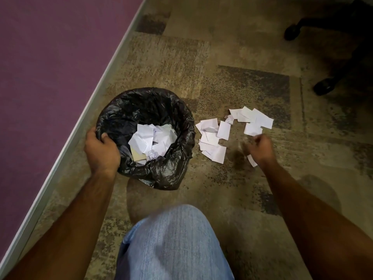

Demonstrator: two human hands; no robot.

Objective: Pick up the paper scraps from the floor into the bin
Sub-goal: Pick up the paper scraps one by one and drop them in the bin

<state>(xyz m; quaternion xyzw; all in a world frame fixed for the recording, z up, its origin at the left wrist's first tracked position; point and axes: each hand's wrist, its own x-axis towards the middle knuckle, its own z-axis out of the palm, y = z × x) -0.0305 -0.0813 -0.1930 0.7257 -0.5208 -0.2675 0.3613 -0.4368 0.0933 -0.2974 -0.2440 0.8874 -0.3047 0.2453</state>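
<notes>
Paper scraps [214, 138] lie loose on carpet floor [232, 63], two clusters just right of bin [181, 126]. More white scraps already inside bin, on black liner. Your right hand [259, 147] hovers blurred over nearer scraps, fingers [247, 147] curled; whether they hold anything, cannot tell. One scrap shows beside wrist. Your left hand [101, 151] grips bin's left rim, fingers closed over liner. Denim knee [171, 239] below. Chair base [327, 37] far right.

Bare carpet [232, 188] open between bin [182, 126] and right hand [260, 147]. Paper scraps [224, 130] crowd bin's 3 o'clock side. Wall [50, 57] blocks 9 o'clock; chair base [323, 85] at 2 o'clock, well apart.
</notes>
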